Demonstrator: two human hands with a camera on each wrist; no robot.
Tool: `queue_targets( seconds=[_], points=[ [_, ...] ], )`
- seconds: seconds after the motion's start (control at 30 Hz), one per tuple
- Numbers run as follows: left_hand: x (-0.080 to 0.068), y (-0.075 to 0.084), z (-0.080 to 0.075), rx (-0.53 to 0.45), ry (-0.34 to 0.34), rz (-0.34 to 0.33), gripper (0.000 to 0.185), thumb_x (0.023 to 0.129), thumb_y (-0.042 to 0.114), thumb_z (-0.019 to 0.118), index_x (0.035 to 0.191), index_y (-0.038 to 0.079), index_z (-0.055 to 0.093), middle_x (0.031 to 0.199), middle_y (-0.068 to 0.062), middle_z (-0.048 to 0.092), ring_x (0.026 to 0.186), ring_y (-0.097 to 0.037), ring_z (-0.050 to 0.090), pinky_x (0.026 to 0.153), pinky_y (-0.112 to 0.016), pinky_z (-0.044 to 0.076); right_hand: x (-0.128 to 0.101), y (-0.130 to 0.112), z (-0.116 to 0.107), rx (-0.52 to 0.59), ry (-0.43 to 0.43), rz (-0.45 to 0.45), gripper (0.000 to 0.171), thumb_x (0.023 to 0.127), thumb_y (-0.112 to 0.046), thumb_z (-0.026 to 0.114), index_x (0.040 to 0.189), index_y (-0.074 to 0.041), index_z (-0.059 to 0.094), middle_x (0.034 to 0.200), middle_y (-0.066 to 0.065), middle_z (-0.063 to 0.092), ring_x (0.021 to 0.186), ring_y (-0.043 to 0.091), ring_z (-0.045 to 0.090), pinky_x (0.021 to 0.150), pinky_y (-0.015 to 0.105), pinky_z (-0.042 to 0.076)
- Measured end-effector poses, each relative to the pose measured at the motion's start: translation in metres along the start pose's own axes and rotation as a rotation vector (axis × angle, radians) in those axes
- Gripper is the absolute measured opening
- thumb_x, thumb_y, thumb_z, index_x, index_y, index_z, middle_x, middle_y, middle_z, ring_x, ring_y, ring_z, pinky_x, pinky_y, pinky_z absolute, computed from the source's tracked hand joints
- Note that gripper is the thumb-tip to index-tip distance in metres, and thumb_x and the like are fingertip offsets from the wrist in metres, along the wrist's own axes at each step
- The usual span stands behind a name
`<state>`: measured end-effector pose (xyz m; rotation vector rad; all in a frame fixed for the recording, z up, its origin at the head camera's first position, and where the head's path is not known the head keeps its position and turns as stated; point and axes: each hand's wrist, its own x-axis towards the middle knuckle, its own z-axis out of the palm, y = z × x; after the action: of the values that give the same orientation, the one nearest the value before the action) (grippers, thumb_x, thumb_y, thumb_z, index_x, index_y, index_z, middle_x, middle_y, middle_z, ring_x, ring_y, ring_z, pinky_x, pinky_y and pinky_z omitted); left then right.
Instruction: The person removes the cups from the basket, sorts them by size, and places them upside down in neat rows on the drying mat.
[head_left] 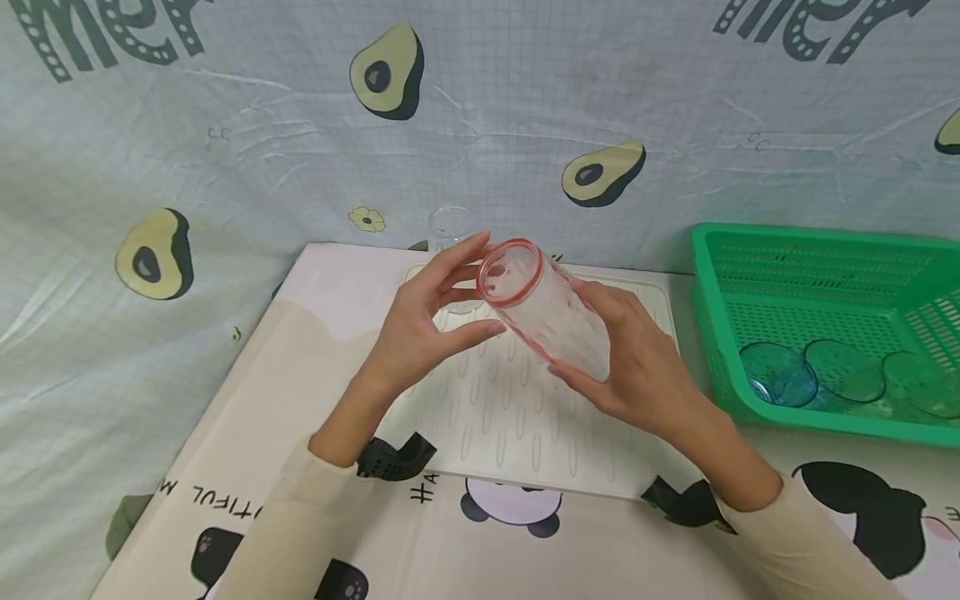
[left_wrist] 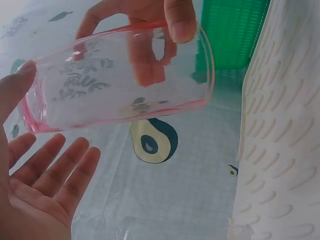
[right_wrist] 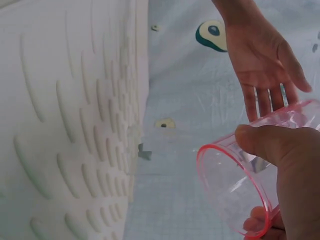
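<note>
Gripping a clear pink-rimmed glass tumbler (head_left: pixel 558 317), tilted above the white rectangular ribbed tray (head_left: pixel 517 450), the right hand (head_left: pixel 637 358) pinched its sides between thumb and fingers. The left hand (head_left: pixel 415 321) spread its fingers beside one end; whether it touched, I couldn't tell. A green perforated plastic basket (head_left: pixel 708 308) sat right of the tray.

- Green slatted basket (head_left: pixel 711 333): right side of the table, long side running left to right.
- Three glasses (head_left: pixel 846 372) in a row along the basket's near side; leftmost bluish, the others perhaps green-tinted, hard to judge through the green plastic.
- White ridged tray (head_left: pixel 510 450): flat, left of the basket.
- Clear glass (head_left: pixel 448 235): upright at the tray's far left, partly hidden.
- Pale sheet (head_left: pixel 487 108): far side and left, avocado print, dark lettering.
- Table cover (head_left: pixel 352 317): cream, panda print near.
</note>
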<state>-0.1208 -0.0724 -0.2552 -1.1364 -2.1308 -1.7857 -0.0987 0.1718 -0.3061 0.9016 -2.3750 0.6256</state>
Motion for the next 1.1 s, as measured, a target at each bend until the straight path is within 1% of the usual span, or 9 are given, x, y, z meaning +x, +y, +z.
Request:
queue_targets(
  seconds=[0.13,0.3,0.43,0.6,0.73,0.87,0.93,1.0,1.1],
  points=[
    [-0.008,-0.002,-0.003,-0.026,0.009,0.008,0.072,0.069,-0.013,0.068,0.133,-0.004,0.035,0.124,-0.018,0.048,0.11,-0.029,0.049,0.085,-0.043,0.044,0.003,0.003,0.002,0.046,0.078,-0.007,0.093,0.064,-0.026,0.078,0.136,-0.006,0.022,0.13,0.012,0.039,0.113,0.025,0.041,0.081,0.044,0.046],
    [-0.022,-0.007,-0.011,-0.001,0.006,-0.003,0.068,0.069,-0.014,0.067,0.131,-0.004,0.038,0.121,-0.019,0.05,0.108,-0.033,0.049,0.084,-0.045,0.044,0.008,0.007,0.003,0.108,0.16,0.022,0.097,0.06,-0.019,0.08,0.133,-0.002,0.017,0.129,0.016,0.037,0.115,0.025,0.042,0.087,0.043,0.043],
    [-0.038,-0.013,-0.02,0.053,0.012,-0.054,0.067,0.07,-0.012,0.067,0.13,-0.002,0.04,0.118,-0.016,0.053,0.108,-0.032,0.049,0.084,-0.042,0.044,0.013,0.011,0.006,0.144,0.207,0.094,0.098,0.06,-0.017,0.08,0.133,-0.005,0.015,0.131,0.014,0.035,0.117,0.025,0.042,0.09,0.042,0.04],
    [-0.061,-0.024,-0.036,0.143,0.025,-0.135,0.066,0.071,-0.01,0.068,0.13,0.0,0.041,0.118,-0.016,0.053,0.108,-0.03,0.049,0.085,-0.039,0.044,0.016,0.018,0.011,0.181,0.272,0.179,0.099,0.061,-0.017,0.08,0.134,-0.01,0.013,0.126,0.012,0.04,0.112,0.022,0.044,0.088,0.042,0.042],
    [-0.079,-0.039,-0.05,0.26,-0.001,-0.203,0.061,0.072,-0.001,0.071,0.127,0.003,0.046,0.121,-0.011,0.053,0.11,-0.024,0.049,0.085,-0.039,0.044,0.018,0.024,0.017,0.211,0.318,0.213,0.099,0.062,-0.016,0.08,0.134,-0.01,0.013,0.121,0.013,0.043,0.109,0.02,0.045,0.086,0.04,0.044],
    [-0.1,-0.063,-0.063,0.372,-0.046,-0.308,0.058,0.074,0.018,0.073,0.126,0.014,0.05,0.125,0.002,0.05,0.114,-0.015,0.045,0.086,-0.04,0.041,0.019,0.029,0.023,0.247,0.35,0.255,0.099,0.063,-0.017,0.08,0.135,-0.013,0.012,0.121,0.012,0.044,0.109,0.018,0.045,0.085,0.039,0.044],
    [-0.11,-0.075,-0.07,0.399,-0.056,-0.358,0.059,0.072,0.026,0.074,0.126,0.02,0.051,0.126,0.008,0.047,0.116,-0.011,0.041,0.09,-0.039,0.037,0.019,0.031,0.026,0.271,0.364,0.277,0.1,0.063,-0.018,0.08,0.136,-0.014,0.012,0.12,0.01,0.046,0.109,0.017,0.046,0.085,0.038,0.045],
    [-0.117,-0.082,-0.077,0.441,-0.08,-0.368,0.061,0.071,0.029,0.075,0.126,0.023,0.051,0.127,0.009,0.046,0.121,-0.013,0.035,0.094,-0.041,0.032,0.021,0.033,0.029,0.3,0.376,0.301,0.101,0.062,-0.017,0.08,0.136,-0.015,0.011,0.12,0.008,0.046,0.109,0.016,0.046,0.085,0.037,0.044],
    [-0.124,-0.091,-0.085,0.493,-0.117,-0.352,0.064,0.068,0.032,0.076,0.126,0.024,0.051,0.13,0.007,0.044,0.126,-0.017,0.028,0.098,-0.046,0.023,0.022,0.034,0.033,0.358,0.396,0.343,0.104,0.061,-0.011,0.081,0.137,-0.015,0.01,0.122,0.006,0.045,0.111,0.014,0.045,0.086,0.035,0.044]
  ],
)
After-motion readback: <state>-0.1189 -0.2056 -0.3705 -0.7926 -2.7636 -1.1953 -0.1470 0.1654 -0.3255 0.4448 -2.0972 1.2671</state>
